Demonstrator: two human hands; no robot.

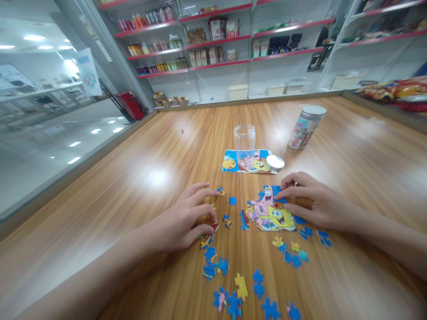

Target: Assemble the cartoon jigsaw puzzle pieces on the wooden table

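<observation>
A partly joined jigsaw puzzle (pixel 267 211) with a pink and a yellow cartoon figure lies before me. My right hand (pixel 310 195) is over its upper right side, thumb and index finger closing around a blue puzzle piece (pixel 276 191) there; the palm hides part of that edge. To the left, my left hand (pixel 191 218) has its thumb and a bent finger at a red puzzle piece (pixel 215 226). Its index finger stretches toward a small loose piece (pixel 221 191). A dark-and-yellow piece (pixel 227 221) lies between the hand and the puzzle.
Several loose pieces (pixel 258 283) are scattered toward me. Beyond the puzzle, a clear jar (pixel 245 138) stands on a picture card (pixel 230 162), with a silver lid (pixel 275 162) at its edge. A printed canister (pixel 307 126) stands farther right. Stocked shelves (pixel 216 40) line the back.
</observation>
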